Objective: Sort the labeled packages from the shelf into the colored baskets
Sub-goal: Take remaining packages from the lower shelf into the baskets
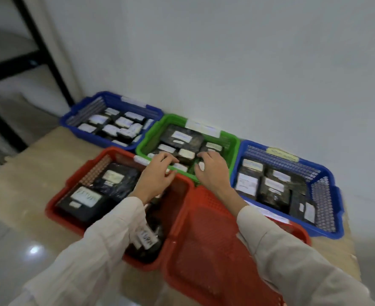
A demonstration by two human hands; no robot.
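- tidying looks like the step in hand: both hands work over the green basket (234,155), which sits midway along the far edge of the surface (27,173), against the wall.
- left hand (160,173) hovers at the green basket's near left corner, fingers half curled with a gap to the thumb. nothing shows in it, so i read it as loose and empty.
- right hand (213,171) is over the near rim, fingers bent down into the basket. blur hides the tips, so i cannot tell whether it pinches anything.
- small package (185,154) lies in the basket between the two hands, just beyond the fingertips of both. a big package (182,138) lies behind it, toward the wall.
- to do this well, read each label before letting go and lay the package flat with its label up. fill the gap by the near rim rather than stacking on the big package.
- wrists should ride high over the red basket (56,208) at the near left, since the left sleeve passes right above its packages and could drag one.
- second red basket (204,239), with nothing showing in it, lies under the right forearm at the near edge. a blue basket (327,230) stands at the right edge.
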